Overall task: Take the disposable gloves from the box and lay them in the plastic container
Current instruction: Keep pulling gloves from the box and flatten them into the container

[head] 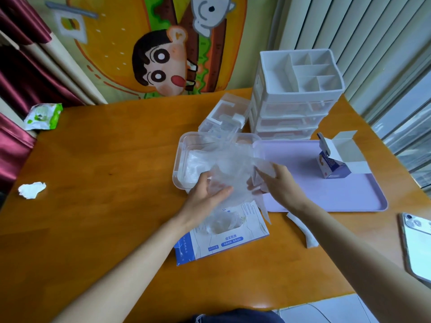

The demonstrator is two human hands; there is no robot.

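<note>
A white and blue glove box (pixel 224 241) lies flat on the wooden table, with clear gloves bulging from its oval opening. Just behind it stands the clear plastic container (pixel 180 157), holding several folded clear gloves. A bunch of thin clear gloves (pixel 233 173) hangs in the air between box and container. My left hand (pixel 207 194) pinches its lower left side, thumb on top. My right hand (pixel 278 183) grips its right edge with curled fingers.
A lilac tray (pixel 338 194) lies right of the container with a small opened carton (pixel 335 159) on it. A white drawer organiser (pixel 296 94) and a clear lidded box (pixel 228 117) stand behind. A phone (pixel 417 245), paper scraps (pixel 31 190) and a wipes pack (pixel 43 116) lie around.
</note>
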